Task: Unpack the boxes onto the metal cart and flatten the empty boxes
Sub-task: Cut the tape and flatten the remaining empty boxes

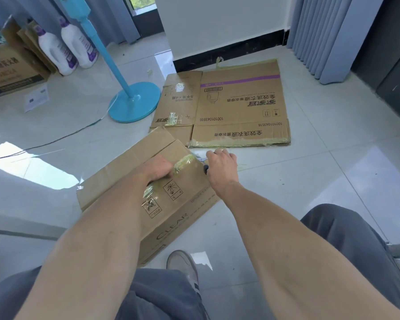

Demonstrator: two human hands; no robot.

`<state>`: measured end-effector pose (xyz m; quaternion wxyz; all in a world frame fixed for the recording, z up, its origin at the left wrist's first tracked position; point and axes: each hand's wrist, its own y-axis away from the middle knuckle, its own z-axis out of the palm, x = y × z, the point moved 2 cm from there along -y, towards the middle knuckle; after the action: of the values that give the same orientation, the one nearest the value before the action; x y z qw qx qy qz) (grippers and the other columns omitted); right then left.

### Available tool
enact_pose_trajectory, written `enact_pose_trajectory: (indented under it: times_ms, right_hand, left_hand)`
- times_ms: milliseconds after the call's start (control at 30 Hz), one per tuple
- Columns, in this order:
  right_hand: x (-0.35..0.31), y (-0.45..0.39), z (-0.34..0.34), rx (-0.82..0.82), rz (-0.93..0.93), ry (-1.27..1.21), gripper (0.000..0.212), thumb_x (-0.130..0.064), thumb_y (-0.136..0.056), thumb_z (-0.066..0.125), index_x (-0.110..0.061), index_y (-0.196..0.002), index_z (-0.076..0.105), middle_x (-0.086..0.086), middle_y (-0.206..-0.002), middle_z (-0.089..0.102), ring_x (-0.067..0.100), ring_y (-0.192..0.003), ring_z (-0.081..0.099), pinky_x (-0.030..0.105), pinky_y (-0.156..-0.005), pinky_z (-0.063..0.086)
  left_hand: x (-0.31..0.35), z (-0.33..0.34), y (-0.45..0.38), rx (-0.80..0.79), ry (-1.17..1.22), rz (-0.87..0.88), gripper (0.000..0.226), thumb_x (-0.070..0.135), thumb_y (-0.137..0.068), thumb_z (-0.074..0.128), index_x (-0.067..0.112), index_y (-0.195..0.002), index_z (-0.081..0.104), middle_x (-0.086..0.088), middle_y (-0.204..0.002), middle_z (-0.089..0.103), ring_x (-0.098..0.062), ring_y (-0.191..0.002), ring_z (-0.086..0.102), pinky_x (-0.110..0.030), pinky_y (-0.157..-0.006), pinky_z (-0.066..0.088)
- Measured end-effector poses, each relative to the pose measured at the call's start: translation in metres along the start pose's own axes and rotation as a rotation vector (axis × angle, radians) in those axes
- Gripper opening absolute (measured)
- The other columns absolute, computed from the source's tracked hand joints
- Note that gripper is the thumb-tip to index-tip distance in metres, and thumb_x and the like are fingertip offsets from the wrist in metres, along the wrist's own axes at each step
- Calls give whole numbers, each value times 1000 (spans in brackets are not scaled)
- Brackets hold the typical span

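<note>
A brown cardboard box (134, 172) printed CLEAR lies tilted on the tiled floor in front of me, its flaps closed with yellowish tape (184, 162). My left hand (159, 168) presses on the box's top edge beside the tape. My right hand (222, 168) is closed around a cutting tool (202, 161) with a dark handle, its metal tip at the taped seam. A flattened cardboard box (238, 105) lies on the floor beyond. No metal cart is clearly in view.
A blue fan stand (134, 105) with its round base sits left of the flattened box, its cable trailing left. Two white detergent bottles (67, 47) and an open carton (12, 63) stand at far left. My shoe (183, 266) and knees are below.
</note>
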<state>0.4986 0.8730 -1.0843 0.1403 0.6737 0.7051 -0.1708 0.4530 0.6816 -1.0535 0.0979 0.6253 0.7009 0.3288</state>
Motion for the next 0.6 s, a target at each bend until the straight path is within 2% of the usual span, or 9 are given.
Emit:
enact_pose_trajectory:
  times_ms: [67,133,200,267,333,367,467,533,600]
  right_hand:
    - [1,-2,2,8,7,6,14,-3,-89,49,-16,-85,44,1,-86,47,25,-90,45,32,-79,28]
    - [3,-4,6,-4,21,27,13,-1,-87,48,-14,-87,50,1,-84,46,23,-84,40,30,-74,24]
    - [5,-5,12,-6,38,30,17,-1,-87,50,-13,-94,60,0,-82,50,23,-79,39,31,-73,23]
    - [8,-6,18,-4,48,38,26,0,-85,51,-16,-100,65,0,-79,52,23,-74,41,32,-71,24]
    - [9,-7,21,-20,39,52,29,1,-83,50,-17,-100,65,-2,-75,49,24,-71,41,32,-71,25]
    - [9,-8,21,-25,32,55,28,2,-83,49,-16,-99,65,-2,-74,48,25,-70,42,32,-71,25]
    - [8,-10,19,-6,9,96,25,1,-84,52,-15,-99,64,-2,-74,48,24,-71,45,31,-80,28]
    - [12,-9,20,17,-3,100,23,-3,-85,54,-16,-102,62,-1,-83,52,23,-83,52,35,-100,25]
    - [15,-9,21,9,-18,85,20,-10,-88,55,-14,-106,59,2,-98,56,24,-101,51,42,-112,17]
  left_hand:
    - [-4,1,0,117,7,5,13,18,-80,63,8,-74,68,-7,-90,67,-26,-88,62,-42,-84,51]
    - [-9,1,-3,359,-106,8,25,30,-91,55,14,-103,71,-10,-111,64,-29,-104,60,-41,-88,51]
    - [-13,1,-6,507,-212,-26,44,44,-95,47,20,-130,55,-17,-138,46,-34,-124,47,-45,-100,42]
    - [-16,2,-13,467,-257,-66,77,67,-85,50,24,-148,35,-22,-156,24,-36,-145,23,-51,-113,28]
    - [-19,4,-17,376,-236,-120,116,88,-66,55,28,-156,13,-20,-162,7,-35,-151,6,-55,-117,17]
    - [-20,6,-17,333,-218,-148,127,91,-58,58,31,-157,6,-20,-163,3,-36,-151,3,-57,-117,15]
    - [-24,16,-19,226,-171,-207,139,90,-52,65,32,-157,-6,-22,-163,0,-39,-151,0,-60,-118,12]
    - [-25,19,-21,188,-144,-241,142,89,-51,67,32,-157,-10,-21,-163,-2,-39,-151,-1,-62,-118,11]
    - [-26,19,-23,161,-146,-261,144,88,-50,68,33,-156,-12,-20,-164,-3,-39,-151,-2,-62,-118,10]
